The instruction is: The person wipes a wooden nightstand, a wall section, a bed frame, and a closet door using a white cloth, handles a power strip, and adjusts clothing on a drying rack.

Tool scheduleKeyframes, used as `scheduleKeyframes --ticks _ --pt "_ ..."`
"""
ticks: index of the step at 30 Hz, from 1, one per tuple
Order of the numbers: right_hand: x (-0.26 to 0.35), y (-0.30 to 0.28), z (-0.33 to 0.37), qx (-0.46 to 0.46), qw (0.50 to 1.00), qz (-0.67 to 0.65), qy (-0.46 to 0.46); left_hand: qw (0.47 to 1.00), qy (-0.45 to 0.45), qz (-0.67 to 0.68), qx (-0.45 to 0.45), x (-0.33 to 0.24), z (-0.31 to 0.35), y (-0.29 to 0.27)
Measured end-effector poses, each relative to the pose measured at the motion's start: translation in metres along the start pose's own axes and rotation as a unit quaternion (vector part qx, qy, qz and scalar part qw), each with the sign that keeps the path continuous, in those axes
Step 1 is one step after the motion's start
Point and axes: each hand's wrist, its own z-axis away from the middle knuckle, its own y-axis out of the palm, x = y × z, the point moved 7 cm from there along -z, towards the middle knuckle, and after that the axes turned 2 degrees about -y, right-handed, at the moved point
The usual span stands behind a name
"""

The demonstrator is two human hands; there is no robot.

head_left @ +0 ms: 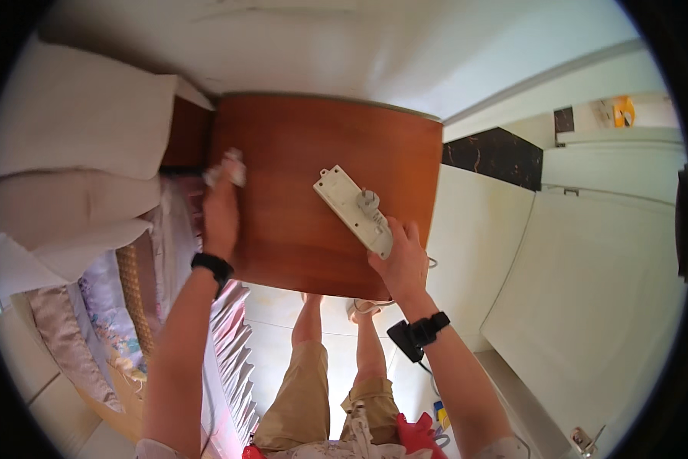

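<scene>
A reddish-brown wooden tabletop [283, 229] lies below my hands. My right hand [406, 264] is closed around the near end of a white power strip [344, 200], held at a slant over the wood. Small dark holes dot its upward face. A grey plug [367, 202] rests against the strip, partway along it. At the tabletop's left edge, my left hand [221, 214] is closed on a crumpled white tissue or cloth [234, 168]; the hand is blurred by motion.
Light cloth [76, 115] covers something at the left, above hanging patterned fabric [110, 298]. A white wall [405, 46] stands behind the tabletop. A white door [588, 298] is at the right. A thin cable [433, 262] shows by my right hand.
</scene>
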Motion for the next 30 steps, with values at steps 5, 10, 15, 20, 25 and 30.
scheduleKeyframes --ticks 5,10,15,20,25,30 --pt "-0.067 -0.035 0.064 -0.044 0.993 -0.109 0.017 0.995 0.010 0.000 -0.100 0.012 -0.094 0.063" --pt "-0.154 -0.076 0.128 -0.102 0.975 -0.158 0.118 0.975 0.060 0.188 0.104 -0.178 -0.068 0.218" --pt "-0.192 -0.097 0.144 -0.108 0.958 -0.207 0.163 0.951 0.232 0.135 0.152 -0.284 -0.046 0.255" --pt "-0.210 -0.119 0.159 -0.118 0.944 -0.246 0.186 0.913 0.252 0.156 0.281 -0.292 0.028 0.259" --pt "-0.219 -0.145 0.183 -0.147 0.942 -0.250 0.169 0.812 0.146 0.244 0.509 -0.275 0.194 0.227" --pt "-0.215 -0.174 0.198 -0.144 0.948 -0.237 0.154 0.822 0.023 0.315 0.475 -0.206 0.197 0.144"
